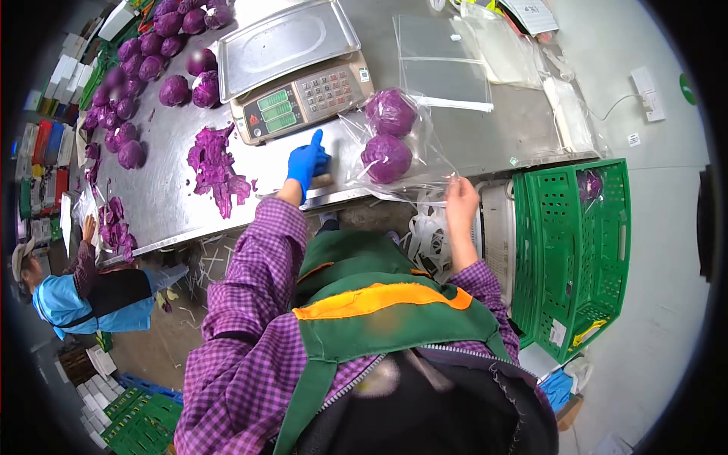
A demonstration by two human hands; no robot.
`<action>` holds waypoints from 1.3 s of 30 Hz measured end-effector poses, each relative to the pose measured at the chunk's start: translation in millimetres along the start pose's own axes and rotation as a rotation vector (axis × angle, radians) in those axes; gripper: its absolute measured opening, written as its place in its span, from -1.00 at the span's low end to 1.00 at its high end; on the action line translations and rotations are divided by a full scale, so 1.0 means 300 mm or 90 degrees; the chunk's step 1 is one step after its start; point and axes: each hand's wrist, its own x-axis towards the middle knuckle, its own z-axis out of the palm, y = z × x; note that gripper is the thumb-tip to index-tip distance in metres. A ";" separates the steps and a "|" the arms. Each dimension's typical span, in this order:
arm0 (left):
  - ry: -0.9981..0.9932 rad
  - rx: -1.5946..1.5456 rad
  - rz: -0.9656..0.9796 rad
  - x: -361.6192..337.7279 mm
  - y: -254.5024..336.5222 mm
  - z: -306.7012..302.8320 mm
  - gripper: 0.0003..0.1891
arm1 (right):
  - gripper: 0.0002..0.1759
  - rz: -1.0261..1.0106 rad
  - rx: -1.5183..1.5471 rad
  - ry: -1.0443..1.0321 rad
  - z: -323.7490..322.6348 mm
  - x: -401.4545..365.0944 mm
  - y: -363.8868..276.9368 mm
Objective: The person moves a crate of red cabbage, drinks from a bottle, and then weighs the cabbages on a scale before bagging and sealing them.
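My right hand (461,203) is bare and pinches the open edge of a clear plastic bag (432,155) at the table's front edge. Inside the bag lie two red cabbages, the upper one (391,112) just beyond the lower one (387,158). In a blue glove, my left hand (306,162) is left of the bag, just in front of the digital scale (299,98). One of its fingers stretches toward the scale while the others curl in; what they hold, if anything, is hidden. A small brownish object (323,181) lies against that hand.
Loose red cabbages (174,90) and torn purple leaves (216,167) cover the table's left part. Flat clear bags (444,61) lie at the back right. Green crates (572,250) stand at right. A co-worker (83,296) is at the far left.
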 end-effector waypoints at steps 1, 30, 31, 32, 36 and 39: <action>-0.020 -0.074 0.015 0.016 0.033 -0.004 -0.45 | -0.78 0.028 -0.009 0.014 -0.010 0.004 -0.016; -0.388 0.037 0.032 -0.522 -0.118 0.118 -0.80 | -0.40 -0.401 -0.381 0.005 0.153 -0.113 -0.106; -0.388 0.037 0.033 -0.520 -0.118 0.118 -0.80 | -0.44 -0.233 -0.312 -0.036 0.145 -0.120 -0.103; -0.378 0.036 0.035 -0.515 -0.115 0.120 -0.79 | -0.47 -0.065 -0.241 -0.075 0.134 -0.123 -0.095; -0.386 0.059 0.065 -0.520 -0.107 0.112 -0.74 | -0.59 -0.149 -0.299 -0.165 0.165 -0.119 -0.034; -0.392 0.059 0.072 -0.521 -0.111 0.108 -0.71 | -0.49 -0.162 -0.180 -0.119 0.191 -0.095 -0.075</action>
